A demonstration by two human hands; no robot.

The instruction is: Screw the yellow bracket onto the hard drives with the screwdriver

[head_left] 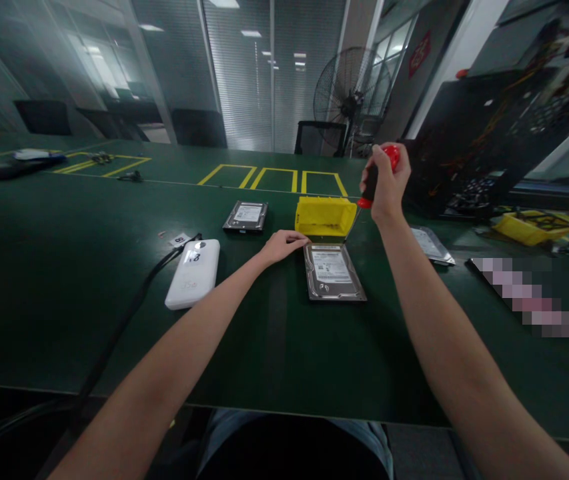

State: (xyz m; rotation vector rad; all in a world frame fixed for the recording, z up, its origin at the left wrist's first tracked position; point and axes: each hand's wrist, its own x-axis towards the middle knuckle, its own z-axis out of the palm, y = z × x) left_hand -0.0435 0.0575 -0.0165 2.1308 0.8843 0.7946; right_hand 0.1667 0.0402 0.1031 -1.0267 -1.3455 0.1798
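A silver hard drive [331, 270] lies flat with its white label facing up. My left hand [281, 245] rests on the table, fingers closed at the drive's far left corner. Raised above its far right corner, my right hand [389, 180] is wrapped round the red and black handle of a screwdriver [370, 187]. The thin shaft slants down to the drive's far edge; I cannot tell whether the tip sits in a screw. Just behind the drive stands a yellow bin [327, 217], its open side facing me.
A second hard drive [247, 217] lies left of the bin. Nearer is a white power bank [194, 275] with a black cable [134, 310]. On the right are a bagged item [431, 245], another yellow bin [531, 227] and an open computer case [484, 147].
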